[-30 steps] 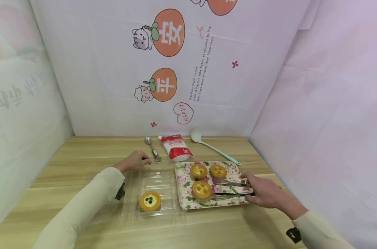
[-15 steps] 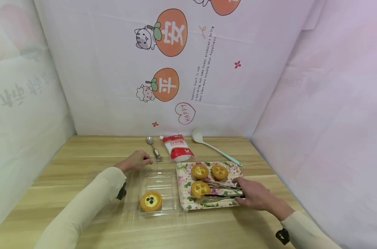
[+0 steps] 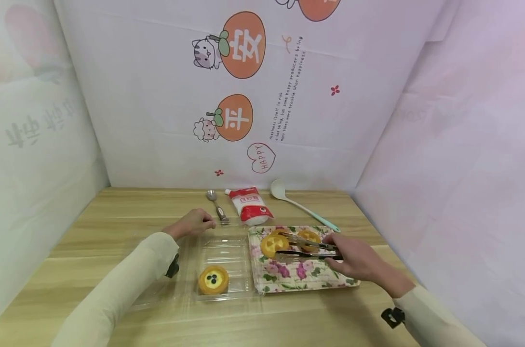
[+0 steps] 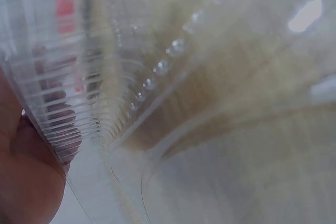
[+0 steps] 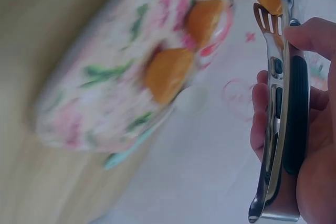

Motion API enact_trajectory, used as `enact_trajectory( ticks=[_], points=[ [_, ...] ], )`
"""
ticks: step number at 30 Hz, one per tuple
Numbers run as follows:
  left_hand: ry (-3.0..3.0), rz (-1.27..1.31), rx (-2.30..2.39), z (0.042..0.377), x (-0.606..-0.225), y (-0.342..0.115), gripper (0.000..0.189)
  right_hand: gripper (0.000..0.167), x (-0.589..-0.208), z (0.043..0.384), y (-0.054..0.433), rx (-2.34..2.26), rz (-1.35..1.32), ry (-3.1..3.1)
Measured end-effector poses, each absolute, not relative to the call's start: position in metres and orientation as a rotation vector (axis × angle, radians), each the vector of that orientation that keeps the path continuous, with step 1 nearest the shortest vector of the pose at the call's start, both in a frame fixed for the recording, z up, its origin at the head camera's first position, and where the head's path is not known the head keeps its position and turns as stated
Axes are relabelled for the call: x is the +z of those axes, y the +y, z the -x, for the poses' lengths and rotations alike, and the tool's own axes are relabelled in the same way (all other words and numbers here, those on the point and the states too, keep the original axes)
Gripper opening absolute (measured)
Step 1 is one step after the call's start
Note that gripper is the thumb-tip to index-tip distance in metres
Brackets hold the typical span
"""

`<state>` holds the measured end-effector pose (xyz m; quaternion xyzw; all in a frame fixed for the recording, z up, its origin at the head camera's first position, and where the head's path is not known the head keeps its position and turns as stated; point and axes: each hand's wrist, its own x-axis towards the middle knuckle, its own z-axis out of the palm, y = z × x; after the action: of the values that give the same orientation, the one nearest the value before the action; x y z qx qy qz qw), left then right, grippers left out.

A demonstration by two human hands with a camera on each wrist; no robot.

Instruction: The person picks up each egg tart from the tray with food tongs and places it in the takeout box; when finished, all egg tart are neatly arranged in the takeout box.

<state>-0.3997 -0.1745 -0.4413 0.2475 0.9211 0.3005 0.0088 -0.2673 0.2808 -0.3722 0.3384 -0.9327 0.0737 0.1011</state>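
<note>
My right hand point(image 3: 357, 260) grips metal tongs with dark handle grips point(image 5: 297, 103). Between the tong ends is an egg tart point(image 3: 272, 247), held up over the floral tray point(image 3: 288, 284). On that tray sit two more tarts; the right one point(image 3: 309, 237) lies behind the tongs, and the other is mostly hidden by the lifted tart. Left of the tray lies an open clear plastic container point(image 3: 227, 248), holding a tart with dark berries point(image 3: 213, 279). My left hand point(image 3: 192, 224) pinches the container's clear lid point(image 4: 68, 114), thumb on one side and fingers showing through the plastic.
Toward the back lie a spoon point(image 3: 211, 195), a red and white sugar bag point(image 3: 249, 205) and a ladle point(image 3: 303, 207) with a pale green handle end. Printed white cloth walls point(image 3: 171, 159) enclose the wooden table point(image 3: 288, 320) at the back and sides.
The right hand's tongs have closed on the front tart and raised it off the tray. The left hand keeps its place at the container.
</note>
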Motion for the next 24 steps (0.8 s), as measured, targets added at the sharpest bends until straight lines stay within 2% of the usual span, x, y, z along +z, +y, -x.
enact_trajectory(
  ticks=[13, 24],
  points=[
    [2.904, -0.808, 0.949, 0.402, -0.442, -0.176, 0.019, 0.037, -0.332, 0.290, 0.181, -0.283, -1.267, -2.631],
    [2.898, -0.843, 0.945, 0.401, -0.441, -0.177, 0.018, 0.033, -0.330, 0.295, 0.145, -0.508, -1.292, -2.696]
  ],
)
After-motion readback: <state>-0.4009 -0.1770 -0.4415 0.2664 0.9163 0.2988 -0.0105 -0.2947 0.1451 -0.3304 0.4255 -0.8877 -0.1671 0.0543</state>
